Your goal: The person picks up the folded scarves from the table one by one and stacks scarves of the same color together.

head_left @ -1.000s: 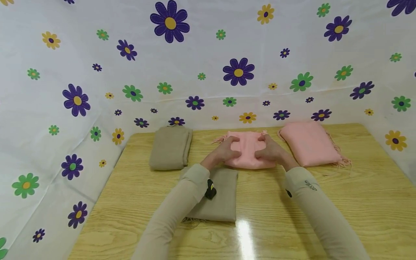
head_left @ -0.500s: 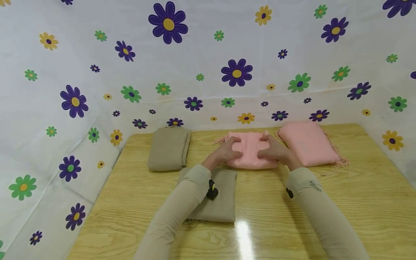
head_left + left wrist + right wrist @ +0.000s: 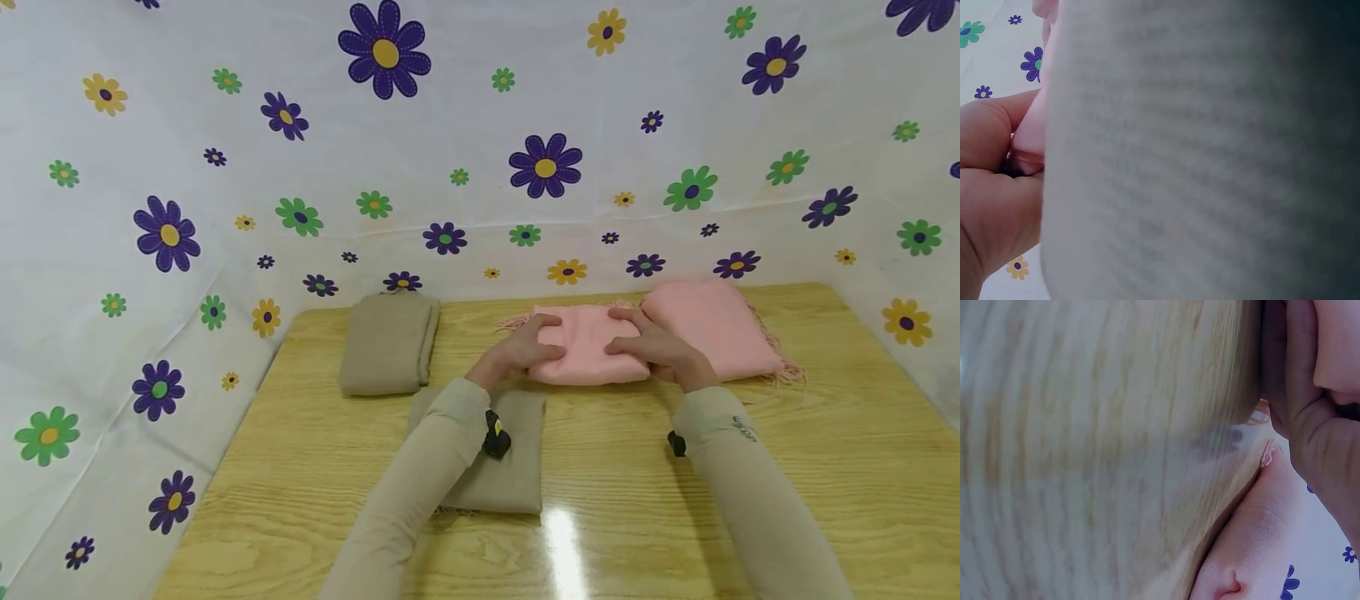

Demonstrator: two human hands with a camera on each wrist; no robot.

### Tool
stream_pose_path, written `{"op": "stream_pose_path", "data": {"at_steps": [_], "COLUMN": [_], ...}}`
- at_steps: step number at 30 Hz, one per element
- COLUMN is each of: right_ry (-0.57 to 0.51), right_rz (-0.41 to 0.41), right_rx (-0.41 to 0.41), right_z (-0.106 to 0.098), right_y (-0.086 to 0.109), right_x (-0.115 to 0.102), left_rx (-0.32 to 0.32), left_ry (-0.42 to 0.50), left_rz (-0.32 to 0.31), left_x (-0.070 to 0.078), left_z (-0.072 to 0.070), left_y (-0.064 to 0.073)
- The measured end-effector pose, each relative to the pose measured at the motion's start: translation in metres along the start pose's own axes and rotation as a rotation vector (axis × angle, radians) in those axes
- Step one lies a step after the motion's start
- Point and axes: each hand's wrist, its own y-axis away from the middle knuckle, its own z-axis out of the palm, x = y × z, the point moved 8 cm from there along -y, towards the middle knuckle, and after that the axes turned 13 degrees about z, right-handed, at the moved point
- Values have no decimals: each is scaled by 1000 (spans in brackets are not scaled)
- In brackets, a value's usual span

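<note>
A folded pink scarf (image 3: 587,346) with fringe at its back edge lies between both hands near the back of the table. My left hand (image 3: 522,344) grips its left side, thumb on top. Its right side is held by my right hand (image 3: 660,346), thumb also on top; the fingers beneath are partly hidden. In the left wrist view, pink cloth (image 3: 1030,134) shows between thumb and fingers, the rest blocked by a blurred grey-beige surface. A second folded pink scarf (image 3: 712,329), fringed on its right, sits just beyond my right hand. Whether the held scarf touches the table is unclear.
A folded beige cloth (image 3: 388,343) lies at the back left. Another beige fringed cloth (image 3: 517,467) lies flat under my left forearm. The wooden table (image 3: 615,500) ends at a white flower-printed sheet (image 3: 450,125) at the back and sides.
Both hands have shifted a little to the right with the pink scarf, bringing it closer to the second pink one. The other cloths have stayed in place.
</note>
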Motion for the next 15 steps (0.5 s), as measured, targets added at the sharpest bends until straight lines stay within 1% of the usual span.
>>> {"op": "stream_pose_path", "data": {"at_steps": [4,10,15], "right_ry": [28,98,82], "right_rz": [8,17,59], "right_rx": [41,159,178], "right_z": [-2,-4,-1], "right_y": [0,0,1], "right_x": [-1,-6,-6], "left_rx": [-4,-7,8], "left_ry": [7,22,41], "left_rz": [-8,-20,-53], "left_x": [1,0,-3], "left_z": [1,0,0], "left_y": [0,1,3]}}
